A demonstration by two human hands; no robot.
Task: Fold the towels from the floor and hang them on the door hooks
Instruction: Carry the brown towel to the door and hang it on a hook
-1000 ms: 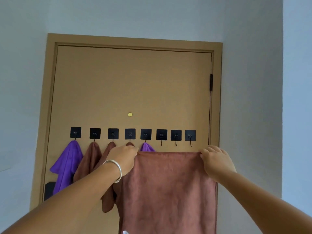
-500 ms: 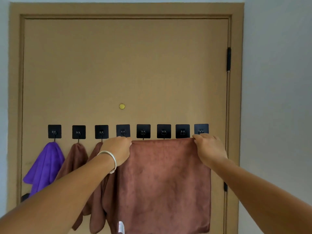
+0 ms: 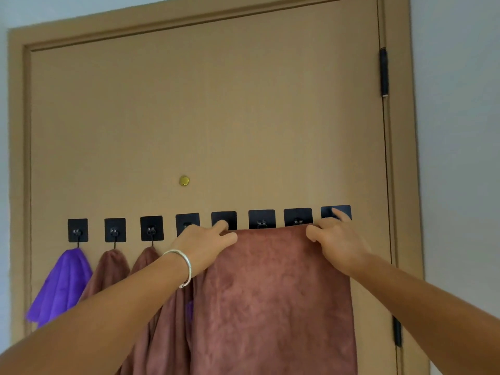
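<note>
Partly, the brown towel (image 3: pixel 273 299) hides three hooks (image 3: pixel 262 226).

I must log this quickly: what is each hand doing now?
Left hand: grips the top left corner of the brown towel.
Right hand: grips its top right corner, index finger raised.

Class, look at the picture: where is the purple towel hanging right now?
In the head view, the purple towel hangs at the far left of the door, on the first black square hook, beside a brown towel.
</note>
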